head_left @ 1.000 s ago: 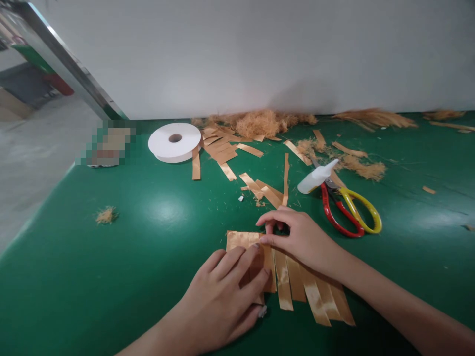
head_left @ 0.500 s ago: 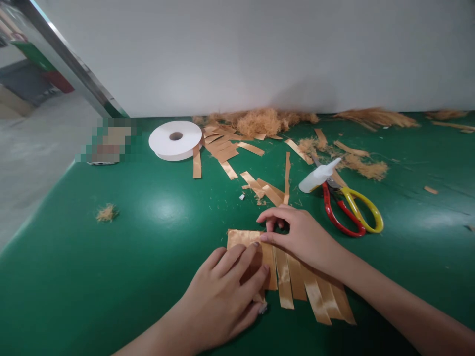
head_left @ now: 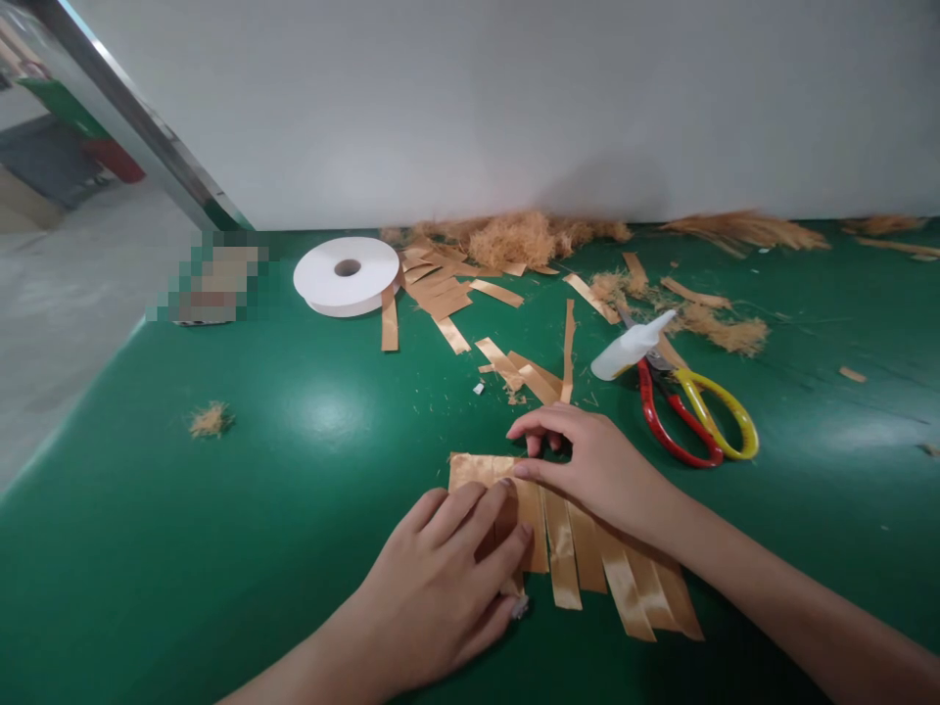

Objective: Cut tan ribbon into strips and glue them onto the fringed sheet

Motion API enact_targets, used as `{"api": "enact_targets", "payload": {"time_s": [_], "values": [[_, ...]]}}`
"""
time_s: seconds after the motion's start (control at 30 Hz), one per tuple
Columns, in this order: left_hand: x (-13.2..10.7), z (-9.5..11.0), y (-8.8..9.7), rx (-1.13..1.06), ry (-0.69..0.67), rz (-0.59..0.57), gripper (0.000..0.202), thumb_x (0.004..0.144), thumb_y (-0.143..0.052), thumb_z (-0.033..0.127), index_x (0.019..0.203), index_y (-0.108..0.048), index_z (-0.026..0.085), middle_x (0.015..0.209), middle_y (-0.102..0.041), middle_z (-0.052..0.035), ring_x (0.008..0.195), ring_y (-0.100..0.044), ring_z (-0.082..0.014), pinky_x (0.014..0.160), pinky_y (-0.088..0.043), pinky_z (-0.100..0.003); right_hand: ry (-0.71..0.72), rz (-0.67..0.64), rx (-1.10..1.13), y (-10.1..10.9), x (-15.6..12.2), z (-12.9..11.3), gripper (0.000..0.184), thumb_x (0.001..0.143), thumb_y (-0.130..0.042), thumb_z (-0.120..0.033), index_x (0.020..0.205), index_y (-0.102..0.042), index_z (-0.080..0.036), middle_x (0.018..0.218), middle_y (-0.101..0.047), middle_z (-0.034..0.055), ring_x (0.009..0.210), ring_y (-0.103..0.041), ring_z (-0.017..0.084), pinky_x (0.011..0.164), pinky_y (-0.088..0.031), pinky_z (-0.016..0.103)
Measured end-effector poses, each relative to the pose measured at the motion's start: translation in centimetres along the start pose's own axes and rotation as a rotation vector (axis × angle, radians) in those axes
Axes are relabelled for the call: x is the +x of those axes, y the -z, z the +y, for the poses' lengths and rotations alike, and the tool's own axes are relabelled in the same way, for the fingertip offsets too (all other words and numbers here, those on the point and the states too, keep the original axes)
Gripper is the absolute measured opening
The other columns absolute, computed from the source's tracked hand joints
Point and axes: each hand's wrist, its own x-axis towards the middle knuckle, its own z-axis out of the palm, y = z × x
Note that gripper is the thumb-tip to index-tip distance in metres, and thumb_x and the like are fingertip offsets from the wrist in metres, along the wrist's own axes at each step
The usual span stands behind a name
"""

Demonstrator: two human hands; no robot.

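Observation:
A row of golden satin ribbon strips (head_left: 564, 553) lies side by side on the green table, joined along the far edge and fanning apart toward me. My left hand (head_left: 447, 578) rests on the left end of the row, fingers apart and pressing down. By its thumb is a small whitish bit (head_left: 520, 607), too unclear to name. My right hand (head_left: 591, 455) is over the far edge of the strips. Its thumb tip touches the ribbon close to my left fingertips, while the other fingers curl above with a gap to the thumb. Both hands cover part of the row.
Scissors (head_left: 680, 411) with red and yellow handles lie to the right, a white nozzle bottle (head_left: 632, 348) beside them. Farther back are a white tape roll (head_left: 330, 274), loose ribbon pieces (head_left: 441, 294) and frayed fibres (head_left: 518, 240) along the wall. A fibre tuft (head_left: 211, 419) sits left.

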Motion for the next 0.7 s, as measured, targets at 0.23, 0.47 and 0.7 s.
{"api": "enact_targets", "payload": {"time_s": [0.23, 0.47, 0.7], "values": [[-0.1, 0.0, 0.1, 0.002, 0.003, 0.017, 0.036, 0.09, -0.039, 0.039, 0.118, -0.054, 0.021, 0.125, -0.052, -0.0104, 0.109, -0.047, -0.0259, 0.081, -0.042, -0.037, 0.266, 0.372, -0.246, -0.3, -2.4, 1.0, 0.019, 0.084, -0.051, -0.022, 0.102, -0.053, -0.02, 0.087, -0.061, 0.0063, 0.083, -0.054, 0.019, 0.068, -0.044, 0.032], [-0.2, 0.1, -0.1, 0.025, 0.016, 0.033, 0.037, 0.091, -0.035, 0.04, 0.117, -0.054, 0.023, 0.125, -0.053, -0.009, 0.108, -0.048, -0.0252, 0.081, -0.042, -0.037, 0.698, 0.428, -0.508, -1.5, -3.9, 1.8, 0.021, 0.082, -0.053, -0.016, 0.103, -0.053, -0.015, 0.09, -0.066, 0.0051, 0.08, -0.048, 0.019, 0.069, -0.041, 0.034], [-0.3, 0.0, -0.4, 0.024, 0.024, 0.016, 0.038, 0.092, -0.035, 0.04, 0.121, -0.052, 0.023, 0.128, -0.051, -0.0092, 0.111, -0.046, -0.0261, 0.084, -0.042, -0.039, 0.69, 0.379, -0.5, -1.6, -3.6, 1.6, 0.019, 0.083, -0.051, -0.018, 0.101, -0.055, -0.013, 0.091, -0.066, 0.0054, 0.082, -0.046, 0.019, 0.071, -0.039, 0.034]]}}
